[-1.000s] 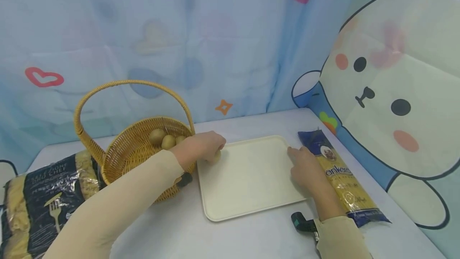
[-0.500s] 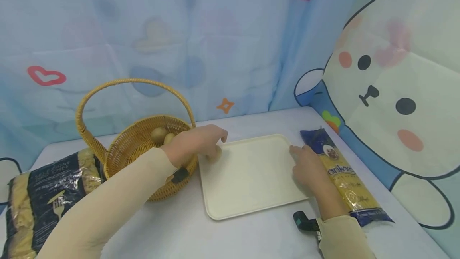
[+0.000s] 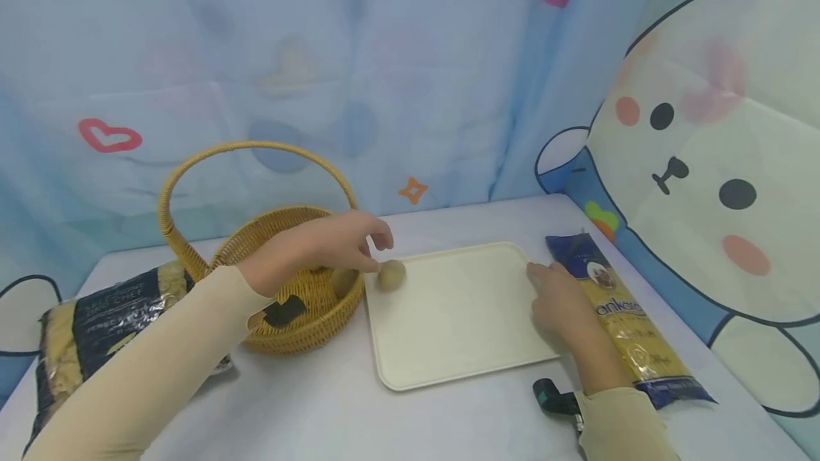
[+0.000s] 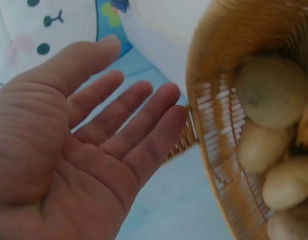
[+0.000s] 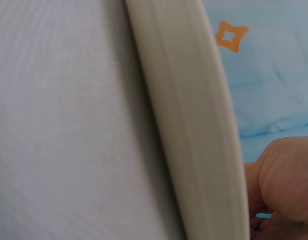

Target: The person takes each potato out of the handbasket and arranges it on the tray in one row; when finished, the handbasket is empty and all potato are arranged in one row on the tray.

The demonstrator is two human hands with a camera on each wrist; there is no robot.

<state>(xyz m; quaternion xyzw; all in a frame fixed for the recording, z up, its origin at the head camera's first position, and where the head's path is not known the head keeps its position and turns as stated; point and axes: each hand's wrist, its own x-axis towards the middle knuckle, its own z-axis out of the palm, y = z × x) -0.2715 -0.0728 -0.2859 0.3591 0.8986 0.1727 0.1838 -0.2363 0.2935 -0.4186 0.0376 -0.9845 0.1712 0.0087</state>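
One round, brownish potato (image 3: 391, 274) lies in the back left corner of a cream tray (image 3: 461, 326). Just left of it my left hand (image 3: 339, 242) hovers over the rim of a wicker basket (image 3: 301, 340), fingers loosely bent with nothing in them. Seen from the left wrist, that palm (image 4: 89, 150) is bare beside the basket, where several potatoes (image 4: 274, 92) lie. My right hand (image 3: 559, 301) grips the tray's right rim. The right wrist view shows this hand (image 5: 289, 180) with curled fingers against the tray's edge (image 5: 194, 120), which hides the fingertips.
A yellow and blue pasta packet (image 3: 618, 315) lies right of the right hand. Behind the left forearm is a dark, gold-sided pasta bag (image 3: 122, 304). The basket's tall handle (image 3: 256, 144) arches above it. A patterned curtain (image 3: 435, 91) stands behind the table (image 3: 307, 418).
My left hand has let go of the potato, leaving it on the tray, and has moved left over the basket with its fingers spread apart. The right hand stays at the tray rim.
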